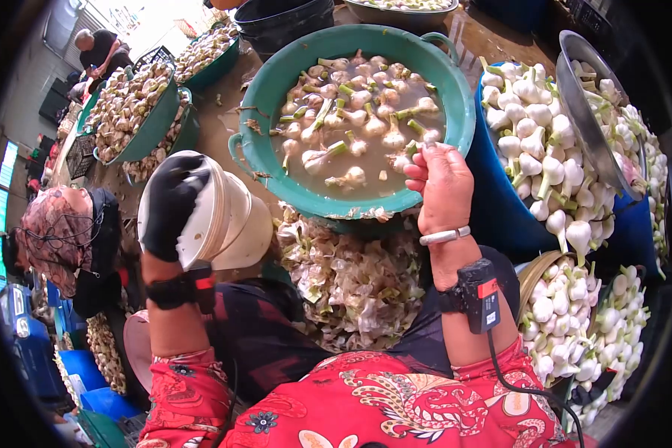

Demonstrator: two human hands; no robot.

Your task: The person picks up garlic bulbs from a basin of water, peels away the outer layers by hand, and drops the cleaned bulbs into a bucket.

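My right hand, bare and with a bracelet at the wrist, is over the near right rim of a green tub. Its thumb and forefinger are pinched together at the green stem of a garlic bulb. Many garlic bulbs, some with cut green stems, float in the tub's cloudy water. On the other side, my left hand in a black glove hangs over the mouth of a white bucket. Motion blur smears its fingers, so I cannot tell what they hold.
Garlic skins heap up between my knees under the tub. To the right, a blue tub brims with white garlic beside a metal basin. Unpeeled garlic fills green tubs at far left. People work beyond; another sits close by at left.
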